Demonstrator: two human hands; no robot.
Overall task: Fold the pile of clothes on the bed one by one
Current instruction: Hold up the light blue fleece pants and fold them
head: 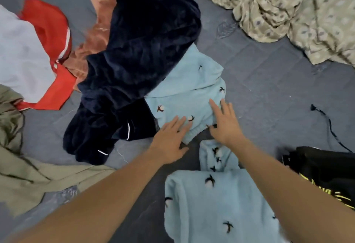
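- Spreading under everything: grey-blue quilted bedcover (pixel 259 73).
- Lying at far left: olive garment (pixel 28 175), white-and-red top (pixel 44 54).
- Heaping mid-bed: navy velvet garment (pixel 138 54), overlapping a light blue fleece garment (pixel 184 89).
- Pressing flat on that fleece near its hem: left hand (pixel 171 139), fingers straight and spread.
- Resting beside it: right hand (pixel 224 123), fingers spread, gripping nothing.
- Probably starting this piece; next, pulling it free of the navy one and smoothing it.
- Bunching at far right: patterned beige cloth (pixel 288 12).
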